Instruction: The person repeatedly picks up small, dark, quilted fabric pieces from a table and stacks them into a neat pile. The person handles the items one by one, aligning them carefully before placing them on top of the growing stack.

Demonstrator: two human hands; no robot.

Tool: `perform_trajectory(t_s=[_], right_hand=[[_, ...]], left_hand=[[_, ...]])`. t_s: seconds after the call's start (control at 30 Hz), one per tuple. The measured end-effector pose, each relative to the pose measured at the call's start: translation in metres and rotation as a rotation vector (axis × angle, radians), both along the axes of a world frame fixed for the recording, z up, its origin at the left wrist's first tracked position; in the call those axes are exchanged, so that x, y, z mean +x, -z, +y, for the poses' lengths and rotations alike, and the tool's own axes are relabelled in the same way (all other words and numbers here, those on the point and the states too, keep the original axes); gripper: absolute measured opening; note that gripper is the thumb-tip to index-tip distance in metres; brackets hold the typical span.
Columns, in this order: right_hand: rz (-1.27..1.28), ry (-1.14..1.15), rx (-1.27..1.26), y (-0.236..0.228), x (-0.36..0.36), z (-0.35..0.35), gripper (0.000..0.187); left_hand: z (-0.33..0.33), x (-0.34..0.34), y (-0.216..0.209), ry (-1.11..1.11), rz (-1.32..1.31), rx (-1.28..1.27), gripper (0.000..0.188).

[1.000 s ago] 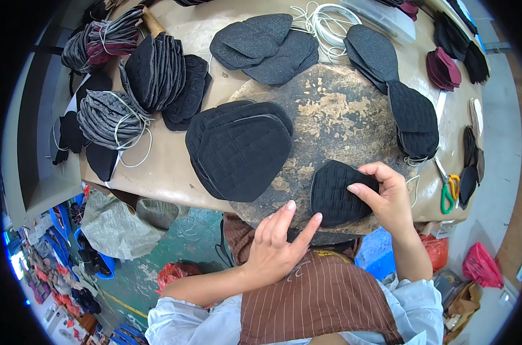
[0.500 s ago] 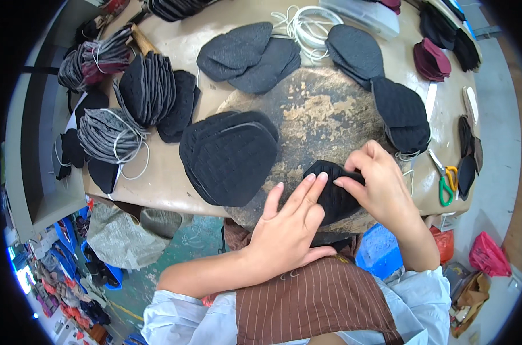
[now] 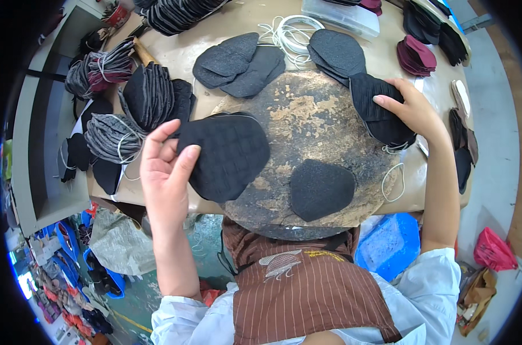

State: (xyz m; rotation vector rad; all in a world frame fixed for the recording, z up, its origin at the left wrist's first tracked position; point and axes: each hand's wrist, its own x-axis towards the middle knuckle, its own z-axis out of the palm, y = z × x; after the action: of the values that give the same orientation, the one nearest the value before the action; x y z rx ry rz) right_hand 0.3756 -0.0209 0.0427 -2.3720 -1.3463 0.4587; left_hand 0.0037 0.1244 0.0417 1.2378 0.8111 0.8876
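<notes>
At the left, the thumb and fingers of my left hand (image 3: 168, 169) close on the edge of a black quilted fabric piece (image 3: 229, 155). This piece lies over or just above a stack of similar pieces, mostly hidden beneath it. My right hand (image 3: 413, 109) is at the right-hand stack of black fabric pieces (image 3: 381, 115); its thumb presses on top and its other fingers curl behind the far edge. Between the hands, a single smooth black piece (image 3: 322, 191) lies flat on the round worn board (image 3: 307, 123), touched by neither hand.
More black pieces (image 3: 252, 69) lie along the board's far edge, near a coil of white cord (image 3: 295, 37). Tied grey bundles (image 3: 108, 138) stand at the left. Maroon pieces (image 3: 416, 56) sit at the far right. A blue tub (image 3: 390, 244) stands below the table.
Both hands have left the piece on the board. My left hand moved left to the quilted stack, my right hand up to the right-hand stack. A flat smooth piece now shows on the board.
</notes>
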Motion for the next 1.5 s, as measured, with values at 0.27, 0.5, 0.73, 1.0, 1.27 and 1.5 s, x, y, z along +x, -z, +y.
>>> perform_trajectory(t_s=[0.27,0.5,0.73,1.0,1.27,1.5], right_hand=[[-0.213,-0.019,0.343,-0.023,-0.036,-0.01,0.035],[0.767,0.022,0.3,-0.036,-0.092,-0.063,0.011],[1.051,0.08,0.145,0.014,-0.129,-0.059,0.012],[0.969,0.099,0.167,0.029,-0.138,-0.057,0.013],[0.915,0.113,0.17,0.03,-0.141,-0.056,0.015],[0.797,0.11,0.167,0.03,-0.144,-0.056,0.015]], left_hand=[[-0.007,0.001,0.011,-0.13,0.321,0.281,0.046],[-0.057,-0.008,0.007,-0.079,0.718,0.975,0.052],[-0.105,-0.005,0.025,0.212,0.544,0.968,0.05],[-0.138,-0.021,0.052,0.317,0.532,0.86,0.043],[-0.145,-0.015,0.058,0.38,0.536,0.904,0.053],[-0.149,-0.007,0.056,0.44,0.784,0.971,0.072]])
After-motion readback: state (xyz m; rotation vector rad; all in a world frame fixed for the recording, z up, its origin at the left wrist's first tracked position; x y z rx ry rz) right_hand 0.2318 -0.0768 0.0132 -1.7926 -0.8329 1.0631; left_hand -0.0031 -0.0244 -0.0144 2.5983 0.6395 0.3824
